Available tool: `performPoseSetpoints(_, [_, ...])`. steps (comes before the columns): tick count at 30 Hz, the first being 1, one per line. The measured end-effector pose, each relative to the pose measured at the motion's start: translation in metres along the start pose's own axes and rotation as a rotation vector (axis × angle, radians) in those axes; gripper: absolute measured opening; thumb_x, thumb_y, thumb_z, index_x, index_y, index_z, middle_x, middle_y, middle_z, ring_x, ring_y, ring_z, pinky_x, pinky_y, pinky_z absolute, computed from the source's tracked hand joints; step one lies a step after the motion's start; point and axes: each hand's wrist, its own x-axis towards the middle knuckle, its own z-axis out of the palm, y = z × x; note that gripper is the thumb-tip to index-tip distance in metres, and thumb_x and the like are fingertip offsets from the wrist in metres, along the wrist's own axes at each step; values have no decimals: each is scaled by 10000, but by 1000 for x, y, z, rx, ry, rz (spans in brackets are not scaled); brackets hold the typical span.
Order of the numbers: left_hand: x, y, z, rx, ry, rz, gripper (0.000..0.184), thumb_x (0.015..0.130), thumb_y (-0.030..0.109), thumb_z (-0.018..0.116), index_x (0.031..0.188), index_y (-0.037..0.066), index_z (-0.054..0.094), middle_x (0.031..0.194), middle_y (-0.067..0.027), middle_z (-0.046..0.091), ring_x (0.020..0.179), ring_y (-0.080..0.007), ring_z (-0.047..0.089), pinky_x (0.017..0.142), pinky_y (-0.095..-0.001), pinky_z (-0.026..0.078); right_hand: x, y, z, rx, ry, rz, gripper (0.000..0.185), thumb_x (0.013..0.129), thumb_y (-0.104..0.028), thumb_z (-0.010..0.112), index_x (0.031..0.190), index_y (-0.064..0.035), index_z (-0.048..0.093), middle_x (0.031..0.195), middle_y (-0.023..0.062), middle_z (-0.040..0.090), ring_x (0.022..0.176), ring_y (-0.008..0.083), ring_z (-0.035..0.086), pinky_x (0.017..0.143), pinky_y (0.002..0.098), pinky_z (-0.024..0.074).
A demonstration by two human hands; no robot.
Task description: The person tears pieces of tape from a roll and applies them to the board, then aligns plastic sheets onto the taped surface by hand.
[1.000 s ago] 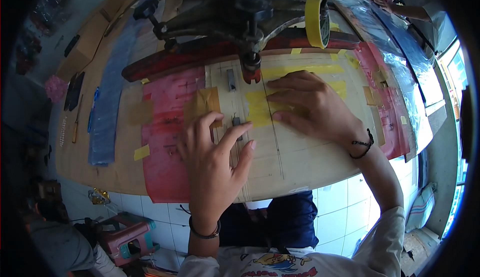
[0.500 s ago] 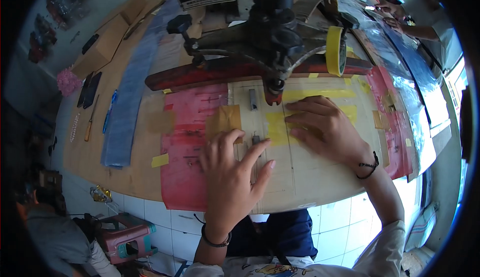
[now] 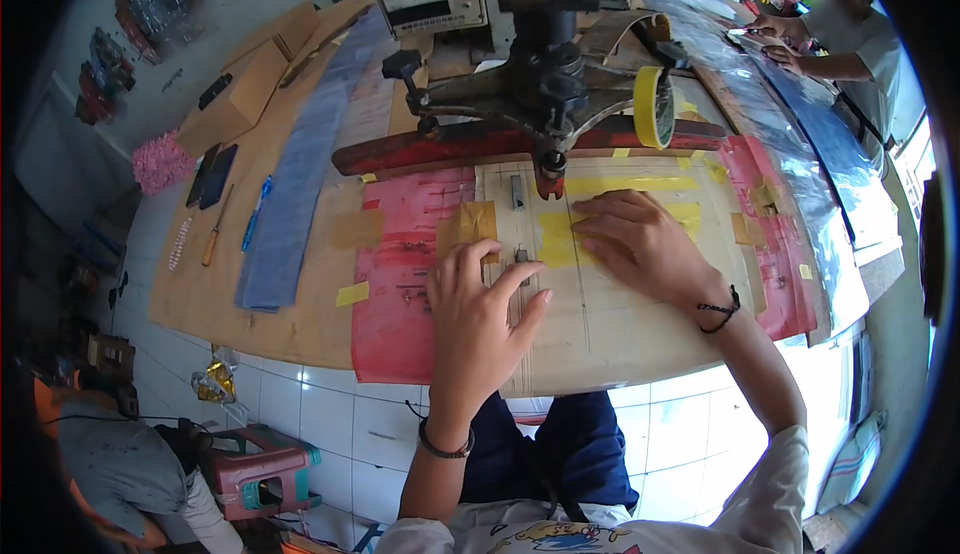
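Over the far side of your bench [image 3: 220, 319] hangs the dark machine head [image 3: 555, 64], its long red bar [image 3: 400, 156] running left to right beyond your hands, and its red prong [image 3: 550, 190] comes down just past your right fingertips, in the way of any reach straight ahead. A yellow tape roll [image 3: 645, 104] hangs on the right of it. Off to the left you have long blue strips [image 3: 300, 194], a blue pen [image 3: 257, 212], a wooden-handled tool [image 3: 210, 249] and a cardboard box [image 3: 240, 104]; at the far right a co-worker [image 3: 860, 54] stands by the bench. Before you a pale panel [image 3: 660, 344] lies between a left red sheet [image 3: 395, 324] and a right red sheet [image 3: 780, 264]. The near grey block [image 3: 522, 254] is on that panel, right under the index finger of your left hand [image 3: 478, 324]; whether they touch, you can't tell from here. That grip is spread, thumb held well apart. The far grey block [image 3: 517, 192] lies beyond it, left of the prong. Your right hand [image 3: 650, 249] is palm down, its grip loose, fingers stretched leftward over yellow tape [image 3: 560, 241] on the panel.
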Motion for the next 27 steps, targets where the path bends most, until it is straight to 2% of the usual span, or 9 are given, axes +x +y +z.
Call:
performPoseSetpoints(5, [-1, 3, -6, -47, 89, 69, 278, 838, 189, 778, 1106, 133, 733, 1165, -103, 578, 1117, -314, 530, 985, -466, 393, -36, -45, -41, 23, -56, 15, 151, 896, -123, 704, 1026, -82, 768, 1102, 73, 739, 1045, 266, 669, 947, 391, 515])
performPoseSetpoints(11, [-75, 11, -24, -183, 296, 190, 247, 811, -25, 695, 1047, 46, 696, 912, -90, 641, 846, -319, 599, 817, -438, 482, -206, -96, -64, 699, -48, 726, 149, 915, -166, 743, 852, -37, 780, 741, 43, 726, 658, 173, 667, 600, 313, 519])
performPoseSetpoints(13, [-126, 4, -15, -151, 321, 163, 218, 823, -61, 640, 1013, 42, 667, 836, -95, 637, 759, -306, 594, 725, -429, 484, -273, -99, -17, 634, 50, 1087, 193, 919, -186, 748, 877, 1, 769, 799, 65, 736, 715, 155, 680, 668, 297, 539])
performPoseSetpoints(15, [-177, -4, 12, -276, 286, -20, 245, 814, -41, 656, 1035, 59, 688, 826, -65, 631, 699, -275, 583, 695, -407, 474, -306, -116, 35, 547, 11, 1216, 322, 922, -264, 758, 1068, 21, 726, 1048, 155, 727, 892, 209, 688, 805, 320, 548])
performPoseSetpoints(17, [-220, -6, 35, -343, 12, -364, 287, 844, -1, 670, 1127, 46, 664, 889, -100, 636, 780, -307, 605, 747, -404, 493, -341, -143, 87, 523, -148, 1169, 658, 907, -349, 769, 1388, 32, 531, 1312, 256, 607, 1155, 336, 629, 995, 398, 506])
performPoseSetpoints(19, [-246, -17, 60, -287, -132, -372, 434, 855, 67, 707, 1273, 41, 592, 1000, -140, 626, 928, -333, 607, 856, -416, 486, -361, -162, 146, 461, -221, 1113, 940, 899, -405, 765, 1550, 46, 260, 1415, 332, 499, 1324, 442, 507, 1104, 470, 430])
performPoseSetpoints(20, [-264, -29, 71, -204, -265, -400, 584, 865, 188, 738, 1382, 50, 504, 1189, -189, 575, 1122, -365, 553, 970, -466, 436, -351, -164, 152, 468, -205, 1152, 983, 889, -430, 767, 1553, 58, 231, 1407, 348, 499, 1336, 455, 496, 1115, 473, 420])
performPoseSetpoints(24, [-275, -51, 99, 91, -384, -278, 686, 868, 365, 744, 1418, 63, 467, 1420, -250, 436, 1303, -453, 440, 1039, -570, 379, -314, -122, 164, 531, -211, 1241, 1090, 855, -514, 772, 1555, 83, 188, 1393, 382, 501, 1329, 479, 505, 1119, 475, 421])
performPoseSetpoints(27, [-268, -76, 128, -2, -340, -282, 689, 863, 363, 750, 1417, 67, 467, 1420, -249, 444, 1318, -452, 439, 1059, -569, 375, -293, -89, 179, 583, -227, 1245, 1093, 832, -540, 780, 1535, 90, 228, 1371, 389, 519, 1281, 487, 544, 1091, 477, 450])
